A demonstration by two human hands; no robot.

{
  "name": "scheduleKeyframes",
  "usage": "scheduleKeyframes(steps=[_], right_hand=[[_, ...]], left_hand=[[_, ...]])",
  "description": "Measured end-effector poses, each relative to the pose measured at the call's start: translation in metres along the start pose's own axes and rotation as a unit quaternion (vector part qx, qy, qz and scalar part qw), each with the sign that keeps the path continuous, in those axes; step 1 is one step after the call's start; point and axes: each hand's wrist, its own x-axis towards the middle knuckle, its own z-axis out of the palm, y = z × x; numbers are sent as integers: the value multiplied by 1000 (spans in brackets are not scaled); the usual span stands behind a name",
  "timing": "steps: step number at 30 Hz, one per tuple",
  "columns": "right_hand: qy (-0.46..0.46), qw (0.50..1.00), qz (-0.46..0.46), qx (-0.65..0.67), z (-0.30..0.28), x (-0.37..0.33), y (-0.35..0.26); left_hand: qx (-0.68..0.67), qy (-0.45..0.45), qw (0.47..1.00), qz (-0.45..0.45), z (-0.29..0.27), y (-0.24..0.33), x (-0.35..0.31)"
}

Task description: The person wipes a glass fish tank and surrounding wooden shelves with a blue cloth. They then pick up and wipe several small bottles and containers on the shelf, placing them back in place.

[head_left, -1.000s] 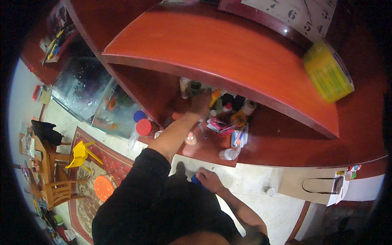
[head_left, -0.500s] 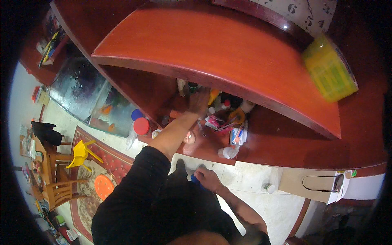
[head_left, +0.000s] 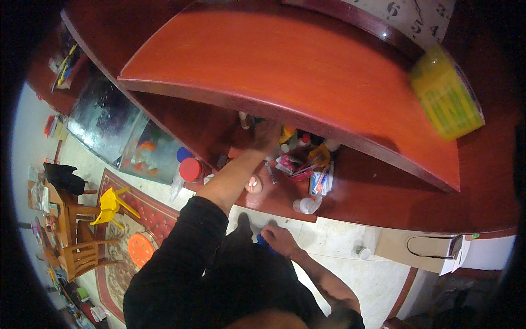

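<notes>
My left hand [head_left: 267,134] reaches under the red-brown shelf [head_left: 246,55], deep among the small things at the back. It is dark and smeared there, so its fingers cannot be read. Close to it are a pale bottle [head_left: 244,119], a yellow object [head_left: 286,132] and a small white cap [head_left: 284,148]. Pink packets [head_left: 298,167] and an orange-brown item [head_left: 319,156] lie to its right. Low in front of my body, my right hand [head_left: 278,239] is closed on a blue thing [head_left: 262,240], mostly hidden by the fingers.
A white tub [head_left: 304,205] lies near the lower board's front edge, below a blue-and-white box [head_left: 320,183]. Above, a yellow-green tin [head_left: 448,93] stands near a clock [head_left: 405,19]. Left are a red-lidded jar [head_left: 190,170], a fish tank [head_left: 145,148] and a yellow stool [head_left: 112,205].
My left hand has gone slightly deeper under the shelf, more of it now in shadow. My right hand stays low with the blue thing. The view has shifted slightly.
</notes>
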Motion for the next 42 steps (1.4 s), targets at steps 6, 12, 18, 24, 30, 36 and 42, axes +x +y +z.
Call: scheduleKeyframes(steps=[6, 12, 18, 24, 30, 36, 42], right_hand=[[3, 1000, -11, 6, 1, 1, 1], [34, 997, -63, 10, 3, 1, 9], [24, 999, -38, 21, 2, 3, 8], [30, 998, -44, 13, 1, 4, 7], [7, 1000, 15, -12, -20, -9, 18], [123, 990, 56, 34, -50, -35, 40], [151, 986, 52, 56, -54, -36, 67]], left_hand=[[127, -160, 979, -19, 26, -18, -3], [43, -145, 985, 80, 33, -33, 14], [25, -172, 984, -29, 29, -46, 15], [80, -122, 989, 2, 21, -63, 6], [122, -122, 983, 57, 23, -75, -7], [133, -151, 976, 84, 4, -75, -13], [-4, -102, 995, 17, -49, -33, 3]])
